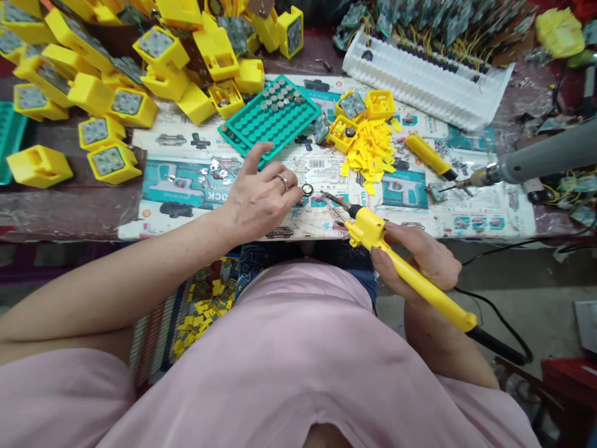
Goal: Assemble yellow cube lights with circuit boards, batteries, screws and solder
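Observation:
My left hand [267,198] rests low over the printed sheet, little finger lifted away. Its other fingers come together at a small round metal part with a dark rim [307,189], which shows just past the fingertips. My right hand [422,258] is wrapped round the yellow handle of a soldering iron [410,269]. The iron's dark tip points left, a short gap from the round part. Behind my left hand lies a green tray [289,127] with small round metal cells in some of its pockets. Small metal tabs [217,171] are scattered left of that hand.
Yellow plastic housings [40,167] pile up at the back left. Small yellow pieces [370,149] lie heaped beyond the iron. A white foam holder [420,87] carries wired circuit boards. A grey power screwdriver [545,152] juts in from the right. The iron's black cord [499,305] trails right.

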Action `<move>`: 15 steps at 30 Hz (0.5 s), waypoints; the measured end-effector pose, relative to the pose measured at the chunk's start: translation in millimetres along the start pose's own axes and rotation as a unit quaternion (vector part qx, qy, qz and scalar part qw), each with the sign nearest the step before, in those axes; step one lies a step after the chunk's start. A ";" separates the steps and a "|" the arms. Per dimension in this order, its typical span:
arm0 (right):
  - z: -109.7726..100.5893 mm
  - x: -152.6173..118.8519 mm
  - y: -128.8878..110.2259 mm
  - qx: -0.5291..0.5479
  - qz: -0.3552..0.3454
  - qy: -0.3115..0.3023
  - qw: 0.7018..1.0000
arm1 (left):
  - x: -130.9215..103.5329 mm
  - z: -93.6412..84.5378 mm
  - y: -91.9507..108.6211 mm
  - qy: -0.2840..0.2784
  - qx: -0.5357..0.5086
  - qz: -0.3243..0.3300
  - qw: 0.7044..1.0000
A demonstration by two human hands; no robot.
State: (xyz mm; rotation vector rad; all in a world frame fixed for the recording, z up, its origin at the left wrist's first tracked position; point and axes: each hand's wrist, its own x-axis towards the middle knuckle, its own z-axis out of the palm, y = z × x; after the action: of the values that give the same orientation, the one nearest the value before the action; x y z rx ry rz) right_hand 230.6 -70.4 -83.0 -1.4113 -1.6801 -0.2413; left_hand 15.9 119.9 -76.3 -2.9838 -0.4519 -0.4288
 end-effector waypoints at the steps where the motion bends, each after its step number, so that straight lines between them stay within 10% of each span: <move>1: 0.2 0.0 -0.4 0.002 0.002 -0.001 1.000 | 0.5 -2.1 1.1 -0.006 0.015 0.006 1.000; 9: 1.5 -1.0 0.6 0.028 0.019 0.006 0.999 | 2.3 -6.2 0.7 -0.018 0.093 0.054 0.994; 15: 2.8 -2.1 -1.3 0.038 0.038 0.012 0.998 | 0.7 2.9 -3.8 0.086 0.085 0.059 0.991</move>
State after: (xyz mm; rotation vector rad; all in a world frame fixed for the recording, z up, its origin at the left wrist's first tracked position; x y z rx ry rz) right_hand 228.0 -70.5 -85.7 -1.4078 -1.5967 -0.1489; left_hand 16.1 124.0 -78.6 -2.7631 -0.2791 -0.5974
